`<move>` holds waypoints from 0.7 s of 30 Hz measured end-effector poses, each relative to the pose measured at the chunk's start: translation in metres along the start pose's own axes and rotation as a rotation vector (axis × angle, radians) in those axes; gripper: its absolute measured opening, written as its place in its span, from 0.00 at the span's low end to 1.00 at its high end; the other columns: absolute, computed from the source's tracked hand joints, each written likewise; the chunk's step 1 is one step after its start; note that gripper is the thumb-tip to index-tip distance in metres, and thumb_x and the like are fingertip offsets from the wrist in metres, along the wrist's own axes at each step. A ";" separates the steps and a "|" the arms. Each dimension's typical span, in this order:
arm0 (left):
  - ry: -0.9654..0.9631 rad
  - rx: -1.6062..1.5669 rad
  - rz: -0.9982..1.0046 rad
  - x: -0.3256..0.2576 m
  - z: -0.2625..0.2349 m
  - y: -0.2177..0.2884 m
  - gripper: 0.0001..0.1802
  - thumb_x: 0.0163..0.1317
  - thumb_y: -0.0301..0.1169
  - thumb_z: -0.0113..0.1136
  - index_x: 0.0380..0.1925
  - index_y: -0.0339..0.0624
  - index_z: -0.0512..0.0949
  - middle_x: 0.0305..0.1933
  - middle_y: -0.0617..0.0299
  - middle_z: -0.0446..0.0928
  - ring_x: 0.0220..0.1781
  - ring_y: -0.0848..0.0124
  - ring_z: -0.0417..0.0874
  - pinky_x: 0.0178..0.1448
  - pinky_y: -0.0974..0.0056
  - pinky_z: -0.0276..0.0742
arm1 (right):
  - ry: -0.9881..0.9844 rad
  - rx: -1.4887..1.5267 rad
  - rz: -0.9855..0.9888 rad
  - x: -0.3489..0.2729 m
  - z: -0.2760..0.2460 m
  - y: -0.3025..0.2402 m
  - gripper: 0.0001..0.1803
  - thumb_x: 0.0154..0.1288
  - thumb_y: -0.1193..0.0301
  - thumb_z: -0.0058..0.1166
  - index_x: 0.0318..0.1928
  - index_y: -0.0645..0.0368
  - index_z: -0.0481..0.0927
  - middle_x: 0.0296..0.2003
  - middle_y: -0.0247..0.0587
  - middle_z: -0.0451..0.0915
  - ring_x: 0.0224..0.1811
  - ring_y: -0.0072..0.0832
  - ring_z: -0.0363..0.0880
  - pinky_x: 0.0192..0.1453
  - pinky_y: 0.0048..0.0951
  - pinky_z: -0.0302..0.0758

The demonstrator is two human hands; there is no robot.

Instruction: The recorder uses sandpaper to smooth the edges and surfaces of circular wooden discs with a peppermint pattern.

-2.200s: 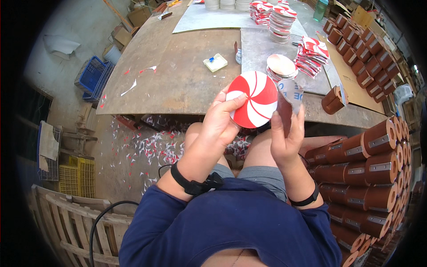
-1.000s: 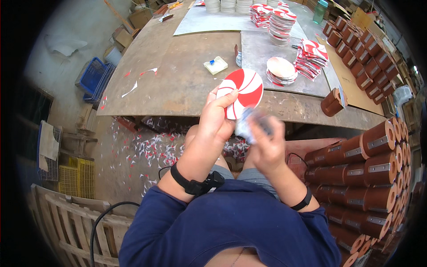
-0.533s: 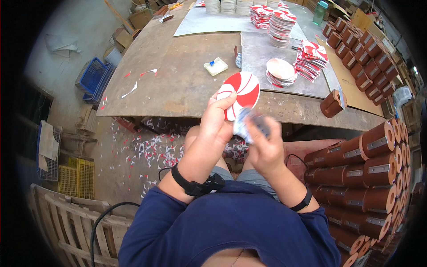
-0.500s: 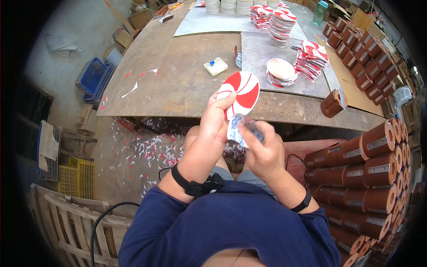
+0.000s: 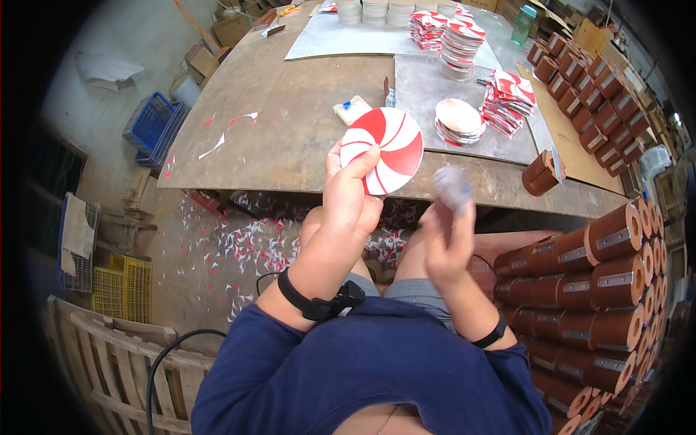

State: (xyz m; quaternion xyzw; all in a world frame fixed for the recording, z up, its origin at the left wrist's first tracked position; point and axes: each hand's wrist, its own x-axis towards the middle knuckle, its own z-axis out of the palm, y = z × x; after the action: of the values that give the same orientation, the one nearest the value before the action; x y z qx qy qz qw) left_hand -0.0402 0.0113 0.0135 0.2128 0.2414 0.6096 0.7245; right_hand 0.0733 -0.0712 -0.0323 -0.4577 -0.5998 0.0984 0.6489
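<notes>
Hands: L hand (image 5: 351, 190) grasps 1 red-and-white swirl disc (image 5: 395, 148), thumb on the printed face, other fingers mostly hidden behind; R hand (image 5: 448, 246) seems to grip a pale sheet (image 5: 453, 187) w/ blue marks, but blur hides the exact hold. Disc is held up at the near edge of the counter (image 5: 268, 148); sheet is to its R, apart from it.

Step looks like rim work w/ the sheet, my guess. To do it well: hold disc by its L side so the R rim is free, thumb flat, no hard squeeze, it may bend. Bring sheet in along the edge, light even strokes, turn disc a bit btw passes. Avoid the printed face, it could scuff; fingertips clear of the stroke.

Qty on counter: 2 round stacks, i.e. 1 low stack (image 5: 459, 119) w/ pale top, 1 tall stack (image 5: 460, 54); 2 of squarish cards, i.e. 1 near card stack (image 5: 510, 101), 1 far card stack (image 5: 428, 32); min. 4 white stacks (image 5: 373, 11) at far side, cropped, total unclear; 1 small dish (image 5: 360, 107) w/ 1 blue bit (image 5: 347, 106); 1 green bottle (image 5: 523, 27); 1 lone brown block (image 5: 540, 177). Brown tubes (image 5: 573, 286) at R overlap, can't count; same for floor scraps (image 5: 254, 239).
</notes>
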 end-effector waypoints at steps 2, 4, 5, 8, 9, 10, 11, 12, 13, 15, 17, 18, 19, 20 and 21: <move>0.010 0.010 0.018 -0.005 0.004 0.000 0.26 0.55 0.16 0.50 0.52 0.39 0.54 0.50 0.51 0.66 0.52 0.63 0.72 0.53 0.57 0.74 | 0.084 0.207 0.202 0.014 -0.011 0.009 0.28 0.56 0.83 0.49 0.59 0.64 0.61 0.49 0.43 0.65 0.50 0.28 0.68 0.48 0.28 0.69; 0.013 0.054 0.066 -0.010 0.008 -0.003 0.26 0.55 0.16 0.50 0.53 0.39 0.54 0.50 0.52 0.65 0.52 0.64 0.71 0.54 0.58 0.73 | 0.102 0.359 0.294 0.026 -0.016 0.018 0.31 0.53 0.81 0.54 0.59 0.63 0.61 0.47 0.38 0.65 0.48 0.21 0.66 0.44 0.21 0.68; 0.005 0.052 0.061 -0.011 0.009 -0.006 0.26 0.55 0.16 0.50 0.53 0.39 0.54 0.50 0.52 0.65 0.52 0.64 0.71 0.54 0.58 0.73 | 0.108 0.353 0.291 0.032 -0.015 0.018 0.31 0.53 0.81 0.54 0.59 0.63 0.61 0.47 0.38 0.65 0.48 0.21 0.66 0.44 0.21 0.68; -0.021 0.086 0.139 -0.017 0.006 -0.009 0.26 0.55 0.16 0.50 0.53 0.39 0.54 0.51 0.53 0.65 0.52 0.65 0.71 0.54 0.59 0.72 | 0.074 0.309 0.212 0.041 -0.001 -0.001 0.41 0.44 0.78 0.66 0.60 0.61 0.60 0.45 0.36 0.63 0.46 0.21 0.67 0.43 0.19 0.69; -0.032 0.090 0.126 -0.020 0.008 -0.009 0.26 0.55 0.16 0.50 0.53 0.39 0.54 0.51 0.53 0.65 0.52 0.66 0.71 0.54 0.59 0.72 | 0.062 0.204 0.111 0.043 0.000 0.001 0.41 0.44 0.77 0.66 0.60 0.61 0.60 0.46 0.37 0.63 0.47 0.23 0.67 0.44 0.21 0.69; -0.044 0.095 0.113 -0.021 0.010 -0.010 0.26 0.55 0.15 0.50 0.52 0.39 0.54 0.51 0.53 0.65 0.52 0.66 0.71 0.54 0.60 0.72 | 0.049 0.100 0.010 0.044 0.001 0.004 0.41 0.44 0.77 0.66 0.60 0.61 0.60 0.47 0.38 0.63 0.47 0.25 0.67 0.45 0.23 0.69; -0.049 0.094 0.110 -0.022 0.011 -0.010 0.26 0.55 0.15 0.50 0.52 0.39 0.54 0.51 0.53 0.65 0.52 0.66 0.71 0.54 0.60 0.72 | 0.053 0.095 0.009 0.046 0.002 0.002 0.41 0.44 0.77 0.66 0.60 0.61 0.60 0.47 0.38 0.63 0.47 0.25 0.67 0.45 0.23 0.69; -0.051 0.088 0.095 -0.023 0.010 -0.009 0.26 0.55 0.15 0.51 0.52 0.39 0.54 0.50 0.53 0.65 0.52 0.66 0.71 0.54 0.60 0.72 | 0.095 0.206 0.037 0.047 0.005 -0.001 0.39 0.45 0.77 0.64 0.60 0.62 0.61 0.47 0.40 0.63 0.48 0.27 0.67 0.46 0.25 0.69; -0.054 0.082 0.079 -0.024 0.009 -0.009 0.26 0.54 0.15 0.51 0.52 0.40 0.54 0.50 0.53 0.65 0.52 0.66 0.71 0.54 0.61 0.73 | 0.137 0.316 0.065 0.048 0.007 -0.002 0.37 0.47 0.77 0.63 0.59 0.62 0.61 0.47 0.42 0.64 0.49 0.29 0.67 0.48 0.26 0.69; -0.080 0.101 0.043 -0.030 0.014 -0.009 0.26 0.55 0.15 0.50 0.53 0.40 0.55 0.50 0.54 0.65 0.53 0.66 0.70 0.55 0.60 0.71 | 0.165 0.130 -0.009 0.055 -0.005 0.008 0.34 0.49 0.78 0.61 0.58 0.63 0.62 0.47 0.43 0.64 0.49 0.30 0.67 0.49 0.28 0.68; -0.100 0.123 0.010 -0.035 0.016 -0.010 0.26 0.55 0.16 0.49 0.53 0.41 0.55 0.50 0.55 0.66 0.53 0.65 0.70 0.56 0.59 0.70 | 0.215 -0.025 -0.062 0.063 -0.011 0.020 0.27 0.54 0.79 0.55 0.57 0.64 0.65 0.45 0.45 0.68 0.49 0.31 0.67 0.53 0.29 0.65; -0.108 0.125 -0.005 -0.037 0.015 -0.011 0.26 0.55 0.15 0.49 0.53 0.41 0.56 0.50 0.55 0.66 0.54 0.66 0.70 0.56 0.59 0.70 | 0.216 -0.027 -0.062 0.067 -0.010 0.021 0.27 0.54 0.79 0.55 0.57 0.64 0.65 0.45 0.45 0.68 0.49 0.31 0.67 0.53 0.29 0.65; -0.116 0.127 -0.019 -0.038 0.015 -0.012 0.26 0.55 0.15 0.49 0.53 0.42 0.56 0.51 0.55 0.66 0.54 0.66 0.70 0.56 0.59 0.70 | 0.226 0.051 -0.028 0.070 -0.009 0.021 0.26 0.55 0.78 0.54 0.56 0.64 0.65 0.45 0.45 0.69 0.49 0.31 0.68 0.54 0.30 0.64; -0.118 0.127 -0.020 -0.038 0.014 -0.012 0.26 0.55 0.15 0.49 0.53 0.42 0.56 0.51 0.55 0.66 0.54 0.66 0.70 0.56 0.59 0.70 | 0.236 0.130 0.006 0.073 -0.007 0.022 0.26 0.55 0.78 0.54 0.56 0.64 0.66 0.44 0.45 0.70 0.49 0.32 0.68 0.54 0.30 0.63; -0.144 0.117 -0.015 -0.038 0.014 -0.012 0.26 0.55 0.14 0.49 0.52 0.40 0.56 0.50 0.54 0.66 0.52 0.67 0.71 0.55 0.61 0.71 | 0.220 -0.039 -0.055 0.075 -0.011 0.029 0.24 0.57 0.77 0.53 0.55 0.65 0.67 0.45 0.44 0.71 0.50 0.31 0.68 0.55 0.29 0.63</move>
State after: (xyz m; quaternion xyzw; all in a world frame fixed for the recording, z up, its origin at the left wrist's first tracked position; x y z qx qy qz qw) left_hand -0.0275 -0.0283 0.0210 0.2965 0.2254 0.5720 0.7309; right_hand 0.1149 -0.0097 0.0005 -0.4616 -0.5391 0.0176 0.7043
